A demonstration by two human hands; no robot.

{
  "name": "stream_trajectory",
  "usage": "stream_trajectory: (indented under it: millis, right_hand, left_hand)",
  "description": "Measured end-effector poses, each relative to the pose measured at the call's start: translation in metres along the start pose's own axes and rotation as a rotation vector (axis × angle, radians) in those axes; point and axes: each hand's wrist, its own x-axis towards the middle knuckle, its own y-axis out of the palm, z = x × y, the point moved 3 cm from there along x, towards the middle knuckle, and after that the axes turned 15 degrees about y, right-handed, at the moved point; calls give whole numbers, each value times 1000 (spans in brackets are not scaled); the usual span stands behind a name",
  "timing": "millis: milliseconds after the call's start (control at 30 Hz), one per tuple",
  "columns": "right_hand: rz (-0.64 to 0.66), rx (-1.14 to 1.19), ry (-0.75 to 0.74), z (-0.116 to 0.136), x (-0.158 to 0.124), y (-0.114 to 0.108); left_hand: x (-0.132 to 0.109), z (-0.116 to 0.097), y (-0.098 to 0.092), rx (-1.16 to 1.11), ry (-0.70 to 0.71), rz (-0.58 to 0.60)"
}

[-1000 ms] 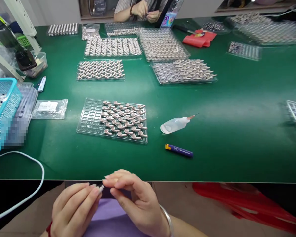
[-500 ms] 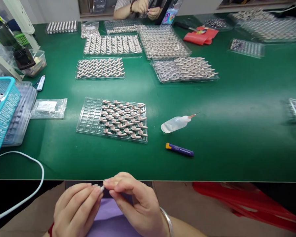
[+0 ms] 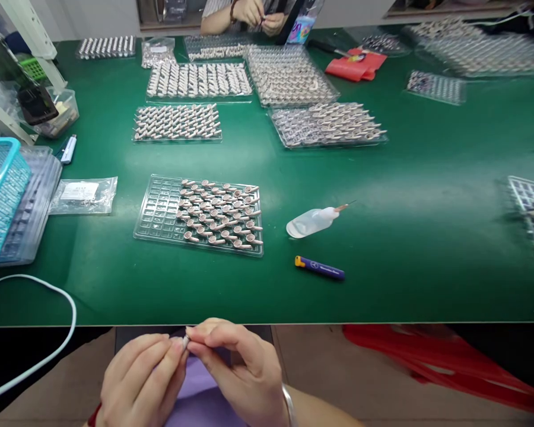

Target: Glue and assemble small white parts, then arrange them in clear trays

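Just off the table's near edge, above a purple cloth (image 3: pixel 200 391), my left hand (image 3: pixel 140 376) pinches a small white earbud piece (image 3: pixel 186 343), mostly hidden by the fingers. My right hand (image 3: pixel 244 367) meets it there, thumb and forefinger closed on the same piece's end. Beyond both hands lies a clear plastic tray (image 3: pixel 158 210), its right part filled with stemmed, round-headed earbud shells (image 3: pixel 218 216) and its left pockets bare. Right of that tray are a translucent squeeze bottle (image 3: pixel 311 223) with a needle tip and a purple lighter-like stick (image 3: pixel 320 268) with a yellow end.
Farther back on the green table (image 3: pixel 249 160) are several loaded trays (image 3: pixel 178 123). A blue basket (image 3: pixel 4 196), stacked trays (image 3: pixel 31 207) and a labelled plastic bag (image 3: pixel 83 196) occupy the left. A white cable (image 3: pixel 66 296) loops nearby. Across the table, a co-worker's hands (image 3: pixel 262 18) work.
My right thumb and forefinger have closed in on the white piece, which now sits more upright between both hands. The whole view has shifted slightly; the table items stay in place.
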Motion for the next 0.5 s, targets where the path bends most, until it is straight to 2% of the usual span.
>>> stream_trajectory:
  millis: [500]
  right_hand:
    - [-6, -13, 8, -5, 0, 2]
  left_hand:
    - [0, 0, 2, -2, -32, -13]
